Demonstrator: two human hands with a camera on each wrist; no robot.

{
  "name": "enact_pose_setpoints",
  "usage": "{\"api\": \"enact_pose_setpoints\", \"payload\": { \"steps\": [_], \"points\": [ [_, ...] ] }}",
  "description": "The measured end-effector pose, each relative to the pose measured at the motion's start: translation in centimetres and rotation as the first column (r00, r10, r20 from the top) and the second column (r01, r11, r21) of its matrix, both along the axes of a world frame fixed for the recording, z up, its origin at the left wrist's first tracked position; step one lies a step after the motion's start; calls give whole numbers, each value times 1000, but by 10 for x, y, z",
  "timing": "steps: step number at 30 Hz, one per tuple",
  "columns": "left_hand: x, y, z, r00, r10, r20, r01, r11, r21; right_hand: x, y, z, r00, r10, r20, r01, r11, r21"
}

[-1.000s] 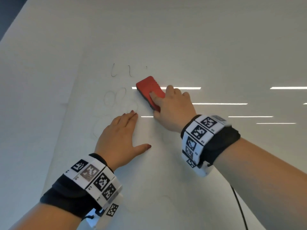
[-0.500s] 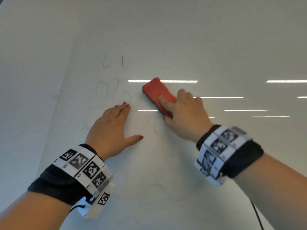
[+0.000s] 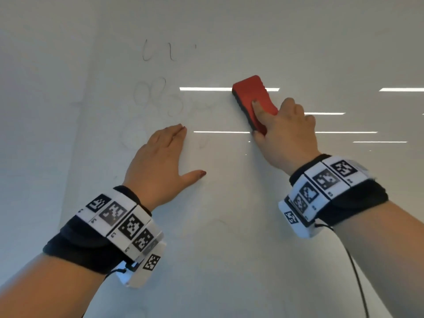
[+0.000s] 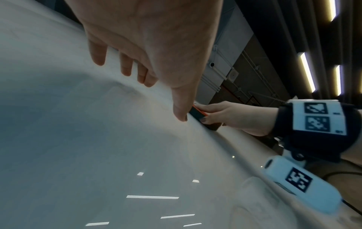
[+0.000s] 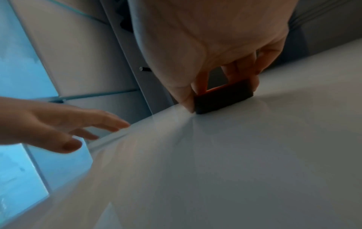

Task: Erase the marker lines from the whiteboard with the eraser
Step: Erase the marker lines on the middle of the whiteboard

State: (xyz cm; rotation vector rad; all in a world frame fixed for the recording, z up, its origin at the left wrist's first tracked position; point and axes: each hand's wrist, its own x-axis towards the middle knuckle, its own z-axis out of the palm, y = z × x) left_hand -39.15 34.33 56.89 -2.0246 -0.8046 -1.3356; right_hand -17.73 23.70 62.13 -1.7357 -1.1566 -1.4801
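Note:
A red eraser (image 3: 251, 95) with a dark felt base lies flat on the white whiteboard (image 3: 229, 203). My right hand (image 3: 282, 129) grips its near end, thumb on one side and fingers on the other, index finger on top. The right wrist view shows the eraser (image 5: 223, 97) with its felt against the board. My left hand (image 3: 160, 161) rests flat on the board, fingers straight and thumb spread, to the left of the eraser. Thin marker lines (image 3: 158, 51) and fainter loops (image 3: 158, 95) lie above the left hand, left of the eraser.
Ceiling lights reflect as bright streaks (image 3: 206, 89) across the glossy board. A black cable (image 3: 360, 283) hangs from my right wrist band. The board's left edge (image 3: 75, 134) meets a plain white wall.
My right hand has slid the eraser to the right, away from the marker loops. The left hand has stayed flat on the board.

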Motion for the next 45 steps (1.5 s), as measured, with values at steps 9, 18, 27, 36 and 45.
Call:
{"api": "enact_pose_setpoints", "payload": {
  "steps": [9, 18, 27, 36, 45],
  "points": [
    [10, 7, -16, 1000, -11, -1, 11, 999, -37, -45, 12, -64, 985, 85, 153, -54, 978, -201],
    [10, 10, -20, 1000, -18, 9, 18, 999, -38, -22, -5, -72, 996, 47, 75, -31, 979, -199],
    [12, 6, -23, 1000, 3, 13, -3, 999, -47, 8, -14, -86, 992, 50, -113, -54, 998, -32],
    [19, -6, -27, 999, 33, 14, -32, 994, -107, 3, -11, -120, 991, 123, -42, -125, 991, -38],
    [27, -12, -31, 998, 56, 14, -53, 984, -170, 30, -30, -157, 943, 216, 251, -133, 941, -312]
  ]
}}
